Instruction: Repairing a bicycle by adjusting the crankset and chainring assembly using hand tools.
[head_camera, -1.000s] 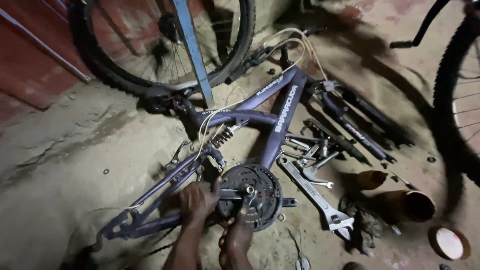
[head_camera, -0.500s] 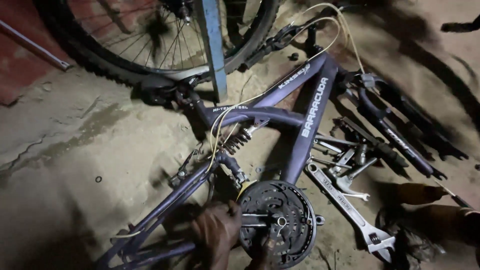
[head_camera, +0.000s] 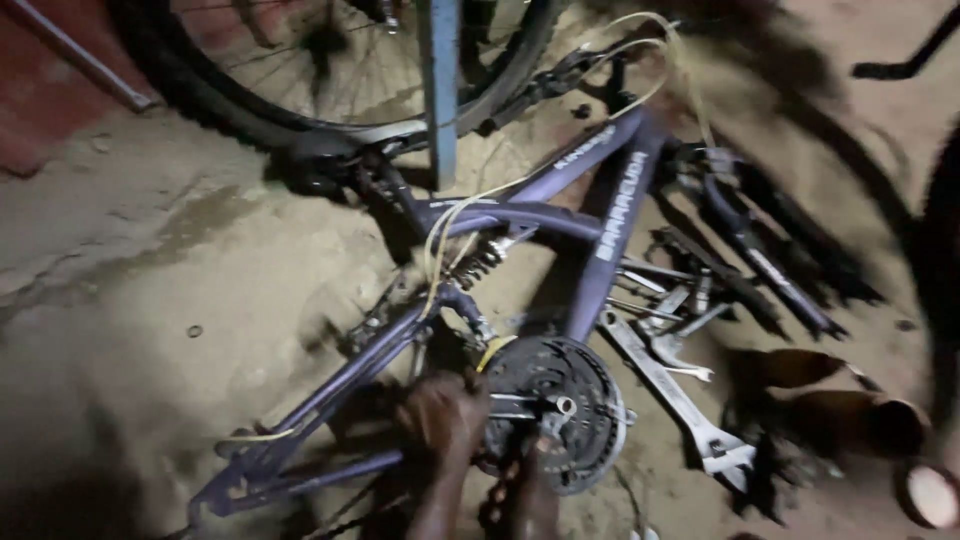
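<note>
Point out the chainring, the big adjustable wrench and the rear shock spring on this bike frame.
chainring (head_camera: 585, 440): head view, on its toothed right half.
adjustable wrench (head_camera: 665, 385): head view, on the middle of its handle.
rear shock spring (head_camera: 482, 262): head view, on its coils.

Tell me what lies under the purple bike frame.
Under the purple bike frame lies the dusty ground; wrenches poke out beside it. The left hand covers the part by the chainring.
</note>
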